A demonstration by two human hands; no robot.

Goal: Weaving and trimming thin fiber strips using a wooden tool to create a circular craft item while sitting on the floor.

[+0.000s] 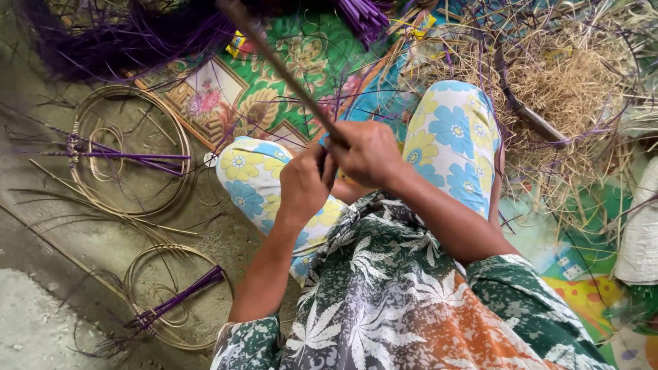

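Rising from the right hand (368, 152), a thin cane (281, 67) slants up-left.

Cane hoops (130, 147) left, straw heap (569, 82) right.

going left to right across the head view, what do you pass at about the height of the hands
coiled cane hoops with purple strips → left knee in flowered cloth → left hand → right hand gripping a thin stick → right knee in flowered cloth → pile of dry straw
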